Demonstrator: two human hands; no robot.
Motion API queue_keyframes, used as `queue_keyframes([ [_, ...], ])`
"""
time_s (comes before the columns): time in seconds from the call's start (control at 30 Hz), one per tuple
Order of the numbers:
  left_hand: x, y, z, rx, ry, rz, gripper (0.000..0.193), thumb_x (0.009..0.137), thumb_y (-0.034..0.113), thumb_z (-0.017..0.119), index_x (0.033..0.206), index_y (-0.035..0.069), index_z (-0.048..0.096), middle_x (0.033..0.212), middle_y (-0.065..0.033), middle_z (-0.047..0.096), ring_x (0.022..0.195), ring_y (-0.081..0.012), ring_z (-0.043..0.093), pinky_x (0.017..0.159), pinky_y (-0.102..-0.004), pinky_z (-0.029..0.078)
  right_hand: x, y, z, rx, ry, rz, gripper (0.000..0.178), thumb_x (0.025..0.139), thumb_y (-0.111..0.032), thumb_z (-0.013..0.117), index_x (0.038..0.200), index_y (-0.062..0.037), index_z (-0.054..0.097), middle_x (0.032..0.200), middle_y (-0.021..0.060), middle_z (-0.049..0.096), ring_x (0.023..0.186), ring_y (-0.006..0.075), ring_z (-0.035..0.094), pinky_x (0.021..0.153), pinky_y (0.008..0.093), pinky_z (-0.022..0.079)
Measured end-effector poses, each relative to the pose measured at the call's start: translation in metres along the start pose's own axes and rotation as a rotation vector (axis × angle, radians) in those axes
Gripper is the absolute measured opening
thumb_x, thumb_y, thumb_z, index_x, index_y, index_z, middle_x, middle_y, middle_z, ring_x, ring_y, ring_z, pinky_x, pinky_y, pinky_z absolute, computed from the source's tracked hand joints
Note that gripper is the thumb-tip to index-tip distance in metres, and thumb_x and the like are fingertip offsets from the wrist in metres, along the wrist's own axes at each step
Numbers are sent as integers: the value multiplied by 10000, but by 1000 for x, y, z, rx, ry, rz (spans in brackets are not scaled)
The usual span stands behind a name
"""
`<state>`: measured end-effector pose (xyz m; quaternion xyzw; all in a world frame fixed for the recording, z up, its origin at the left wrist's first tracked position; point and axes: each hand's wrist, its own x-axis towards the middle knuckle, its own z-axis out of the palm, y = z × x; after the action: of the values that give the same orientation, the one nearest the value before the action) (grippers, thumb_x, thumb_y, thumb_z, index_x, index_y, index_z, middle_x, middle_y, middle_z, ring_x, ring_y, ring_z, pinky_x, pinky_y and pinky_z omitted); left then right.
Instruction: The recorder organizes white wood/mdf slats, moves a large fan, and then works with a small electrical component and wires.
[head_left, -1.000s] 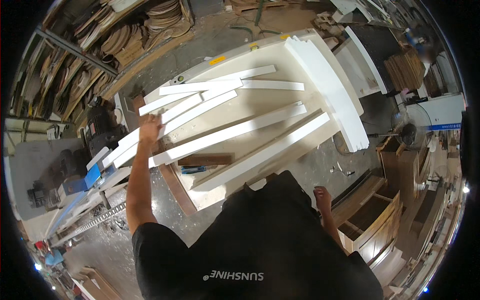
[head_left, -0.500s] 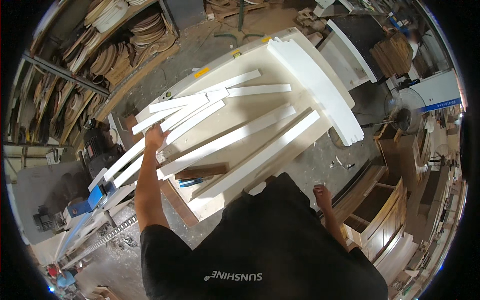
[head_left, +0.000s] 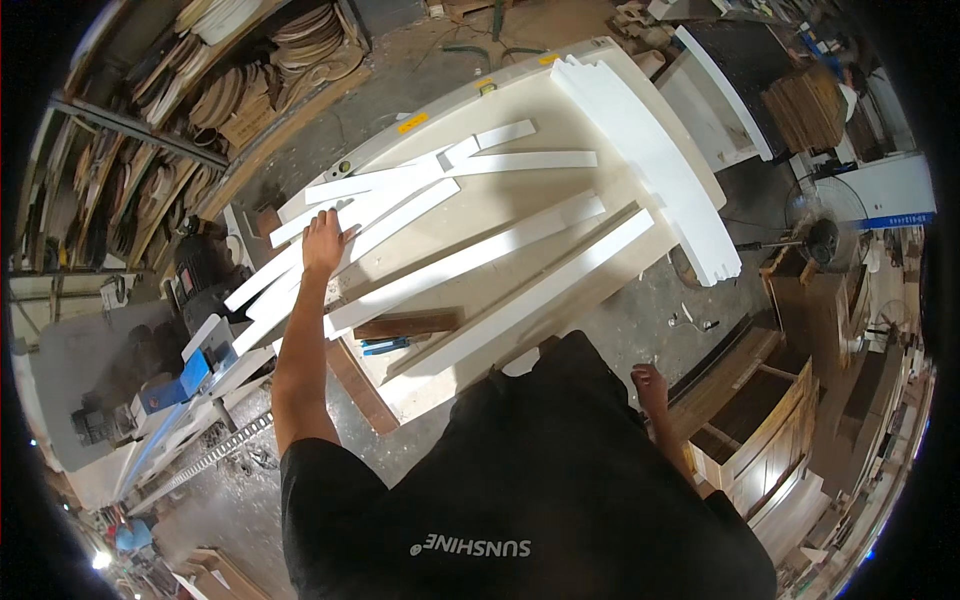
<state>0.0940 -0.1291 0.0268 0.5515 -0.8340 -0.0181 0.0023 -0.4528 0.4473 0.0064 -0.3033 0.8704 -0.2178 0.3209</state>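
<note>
The left hand [head_left: 323,240] reaches out over the big white table [head_left: 590,120]. It lies on a bunch of long white boards [head_left: 300,265] near the table's left edge. The fingers are spread a little and rest on top of the boards. I cannot tell if they wrap around one.

The right hand [head_left: 650,385] hangs down by the person's side, away from the table. It looks curled into a loose fist and holds nothing.

More white boards lie across the table. Two long ones [head_left: 520,290] sit side by side and slant toward the person. A short brown wood block [head_left: 405,324] lies near the front edge, with a blue tool [head_left: 385,346] just beside it.

Two small yellow stickers [head_left: 412,122] sit on the far edge of the table. A wide curved white panel [head_left: 650,160] lies on the right side.
</note>
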Motion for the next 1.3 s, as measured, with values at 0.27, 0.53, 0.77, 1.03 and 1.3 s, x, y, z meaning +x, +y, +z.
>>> queue_keyframes([
  [0.27,14,9,21,-79,-92,-12,574,965,448,682,1349,36,570,1251,-187,643,1176,-382,626,996,-504,507,11,-7,-12,-50,-18,-1,282,958,-243,714,1162,-48,716,1042,147,763,970,282,748,841,391,587],
  [0.53,-13,-73,45,-198,-12,71,561,941,336,731,1397,53,568,1260,-214,661,1166,-431,595,1010,-516,485,-9,0,-18,35,59,5,273,969,-228,714,1172,-44,713,1035,143,762,972,274,744,842,378,585],
  [0.77,2,7,20,-84,35,26,579,940,406,725,1413,97,598,1214,-191,669,1130,-370,627,949,-497,512,-37,37,-3,48,1,101,291,956,-218,718,1168,-19,708,1045,159,768,970,293,752,842,396,583],
  [1.03,-4,12,36,-159,-175,-29,616,973,374,687,1476,87,478,1308,-191,649,1244,-381,609,1039,-497,491,-15,46,-3,25,-38,109,293,963,-233,705,1184,-41,707,1062,159,756,1013,281,735,862,392,575],
  [1.3,-30,16,22,-115,-87,73,553,976,361,682,1405,57,509,1327,-187,640,1184,-378,656,998,-513,530,-7,72,-12,-75,-94,53,313,952,-229,684,1199,-38,710,1027,161,759,968,305,738,876,395,561],
])
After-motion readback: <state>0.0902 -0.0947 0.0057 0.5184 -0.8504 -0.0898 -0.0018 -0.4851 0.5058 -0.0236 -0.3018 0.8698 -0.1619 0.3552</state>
